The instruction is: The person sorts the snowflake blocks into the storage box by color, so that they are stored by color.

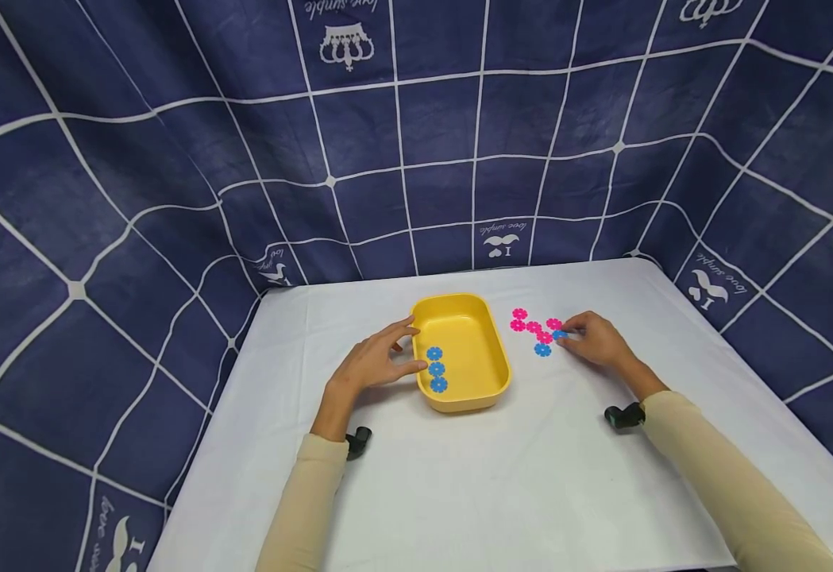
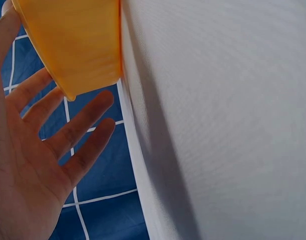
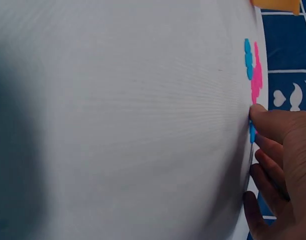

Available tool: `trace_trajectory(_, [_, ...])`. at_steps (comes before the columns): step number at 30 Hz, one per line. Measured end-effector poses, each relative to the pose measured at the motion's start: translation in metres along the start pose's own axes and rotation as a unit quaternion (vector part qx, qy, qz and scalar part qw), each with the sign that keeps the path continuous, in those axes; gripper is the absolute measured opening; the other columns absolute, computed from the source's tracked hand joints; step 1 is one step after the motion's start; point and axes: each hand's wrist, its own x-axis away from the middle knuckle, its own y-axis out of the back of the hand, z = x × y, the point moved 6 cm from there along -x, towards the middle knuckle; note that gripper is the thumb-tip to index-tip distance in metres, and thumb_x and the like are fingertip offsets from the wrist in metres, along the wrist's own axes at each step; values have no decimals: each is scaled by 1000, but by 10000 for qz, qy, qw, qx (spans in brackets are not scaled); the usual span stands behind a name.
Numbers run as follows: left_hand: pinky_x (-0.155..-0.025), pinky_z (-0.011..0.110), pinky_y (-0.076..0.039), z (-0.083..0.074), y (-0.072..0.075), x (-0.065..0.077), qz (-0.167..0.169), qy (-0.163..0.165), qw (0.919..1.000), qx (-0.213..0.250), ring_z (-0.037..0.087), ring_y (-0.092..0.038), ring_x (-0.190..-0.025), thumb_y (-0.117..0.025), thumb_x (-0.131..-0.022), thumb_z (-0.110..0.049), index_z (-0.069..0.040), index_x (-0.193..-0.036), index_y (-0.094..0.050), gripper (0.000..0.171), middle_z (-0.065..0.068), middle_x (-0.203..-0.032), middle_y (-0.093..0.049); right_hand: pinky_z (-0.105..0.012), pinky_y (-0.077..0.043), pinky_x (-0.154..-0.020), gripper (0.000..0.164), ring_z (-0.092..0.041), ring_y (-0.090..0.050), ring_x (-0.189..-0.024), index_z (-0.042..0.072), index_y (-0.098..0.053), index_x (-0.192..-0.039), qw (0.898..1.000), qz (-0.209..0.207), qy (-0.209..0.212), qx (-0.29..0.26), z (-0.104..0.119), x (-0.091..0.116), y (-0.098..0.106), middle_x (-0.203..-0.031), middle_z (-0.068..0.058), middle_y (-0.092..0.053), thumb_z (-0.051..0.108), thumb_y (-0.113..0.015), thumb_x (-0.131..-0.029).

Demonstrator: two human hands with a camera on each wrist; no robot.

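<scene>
A yellow tray [image 1: 469,403] stands on the white table, with three blue flower-shaped discs [image 1: 437,369] along its left side. My left hand [image 1: 380,357] is at the tray's left rim, fingers spread and the thumb reaching over the edge; in the left wrist view its fingers are extended beside the tray wall [image 2: 83,45]. To the right of the tray lie several pink flower-shaped discs [image 1: 534,327] and a blue one [image 1: 542,349]. My right hand [image 1: 597,342] pinches another blue flower-shaped disc [image 1: 558,335] at the right end of this group; part of it is hidden by the fingers.
A white cloth [image 1: 459,485] covers the table. Dark blue curtains [image 1: 437,191] with white grid lines surround its back and sides. A black wrist device [image 1: 623,415] shows at the right wrist, another [image 1: 359,442] at the left.
</scene>
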Motion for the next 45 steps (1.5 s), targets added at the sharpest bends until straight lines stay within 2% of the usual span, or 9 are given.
trace_trajectory(10, [-98, 47, -55, -1, -1, 1, 26, 29, 10000, 53, 14, -69, -114, -80, -89, -65, -33, -153, -59, 74, -20, -170, -39, -66, -45, -110, 40, -49, -58, -129, -5, -73, -123, 9996, -91, -109, 231, -1, 2, -2, -135, -28, -62, 25, -78, -98])
trace_trajectory(21, [-97, 46, -55, 0, 0, 1, 37, -33, 10000, 10, 13, -70, -114, -78, -90, -67, -31, -153, -59, 75, -20, -170, -38, -65, -47, -107, 42, -46, -61, -123, -6, -72, -123, 9995, -79, -27, 305, 3, 4, 1, -130, -26, -66, 28, -79, -98])
trace_trajectory(35, [-95, 45, -56, -2, 1, -1, 54, 44, 10000, -17, 13, -69, -112, -77, -89, -69, -32, -153, -59, 76, -20, -170, -39, -65, -47, -108, 44, -46, -61, -126, -5, -72, -124, 9990, -234, -27, 373, 11, 5, 11, -129, -25, -68, 28, -79, -97])
trace_trajectory(45, [-98, 47, -55, -2, 0, 1, 84, 55, 9999, 4, 15, -69, -116, -77, -89, -68, -31, -154, -59, 77, -19, -170, -38, -69, -45, -109, 45, -49, -58, -131, -2, -71, -129, 9987, -126, -11, 500, 16, 9, 14, -135, -28, -68, 30, -78, -98])
